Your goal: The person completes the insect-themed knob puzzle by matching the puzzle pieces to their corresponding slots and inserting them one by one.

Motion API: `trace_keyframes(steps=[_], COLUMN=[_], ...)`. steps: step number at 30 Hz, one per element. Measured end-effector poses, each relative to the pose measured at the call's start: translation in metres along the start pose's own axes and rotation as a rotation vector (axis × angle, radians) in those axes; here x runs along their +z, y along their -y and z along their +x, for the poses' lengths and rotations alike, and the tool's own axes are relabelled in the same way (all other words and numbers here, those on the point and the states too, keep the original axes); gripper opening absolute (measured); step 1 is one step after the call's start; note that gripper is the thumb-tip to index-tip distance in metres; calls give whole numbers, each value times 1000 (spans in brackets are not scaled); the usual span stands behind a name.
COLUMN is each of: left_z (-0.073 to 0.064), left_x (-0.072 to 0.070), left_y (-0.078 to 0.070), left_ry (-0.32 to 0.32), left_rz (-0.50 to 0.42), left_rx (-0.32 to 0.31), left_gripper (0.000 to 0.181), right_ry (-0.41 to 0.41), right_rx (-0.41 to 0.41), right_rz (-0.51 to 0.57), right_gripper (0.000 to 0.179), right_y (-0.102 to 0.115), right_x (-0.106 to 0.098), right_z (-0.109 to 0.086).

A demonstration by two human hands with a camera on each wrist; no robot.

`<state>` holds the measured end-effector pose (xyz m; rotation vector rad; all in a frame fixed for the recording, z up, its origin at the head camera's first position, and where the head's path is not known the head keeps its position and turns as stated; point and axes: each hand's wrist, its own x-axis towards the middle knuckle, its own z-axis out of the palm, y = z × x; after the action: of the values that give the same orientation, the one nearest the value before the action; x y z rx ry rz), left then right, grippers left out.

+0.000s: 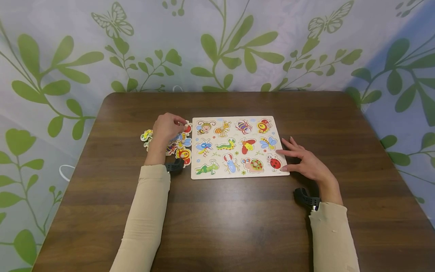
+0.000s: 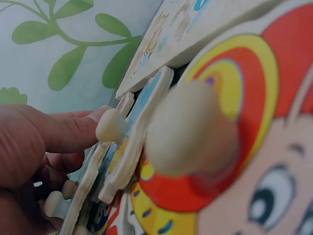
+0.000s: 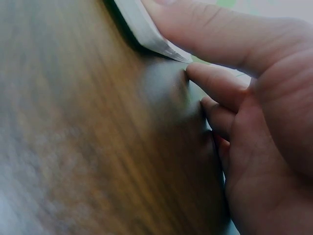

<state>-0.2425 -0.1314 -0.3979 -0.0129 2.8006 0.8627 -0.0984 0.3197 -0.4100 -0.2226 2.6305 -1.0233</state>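
A pale wooden puzzle board [image 1: 234,136] printed with several insects lies on the table. Left of it is a loose heap of knobbed puzzle pieces, among them a red and yellow butterfly piece [image 1: 183,155]. My left hand [image 1: 166,127] reaches over the heap's far side, thumb and fingertips at the wooden knob [image 2: 110,126] of a piece by the board's edge. That piece is partly red in the head view. Large in the left wrist view is another knob [image 2: 188,129]. My right hand [image 1: 306,161] rests at the board's right edge, fingers spread, fingertips near the ladybug picture [image 1: 274,162].
The brown wooden table [image 1: 234,219] carries the board and the heap. Behind it hangs a cloth [image 1: 190,45] printed with leaves and butterflies. A black wrist mount is on each forearm, the left one [image 1: 175,166] close beside the heap.
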Motion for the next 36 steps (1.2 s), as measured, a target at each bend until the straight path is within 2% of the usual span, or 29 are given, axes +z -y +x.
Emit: trace_keyframes(steps=[16,22,30,36], left_z=[-1,-2,-7,-16], left_x=[-2,-4,-2,5], left_y=[2,-2,-19,-44], left_ry=[-26,-43,-100,-111], left_rz=[-29,-36,-76,-62], left_rx=[23,83,192,288], left_gripper=[21,22,21,19], right_ry=[1,-11,8,1], right_rx=[-4,0,-2,-11], right_rz=[-2,-2,9,9], right_gripper=[63,62,63,63], right_y=[0,-2,-1,-1], right_x=[-1,1,0,1], right_z=[0,1,0,0])
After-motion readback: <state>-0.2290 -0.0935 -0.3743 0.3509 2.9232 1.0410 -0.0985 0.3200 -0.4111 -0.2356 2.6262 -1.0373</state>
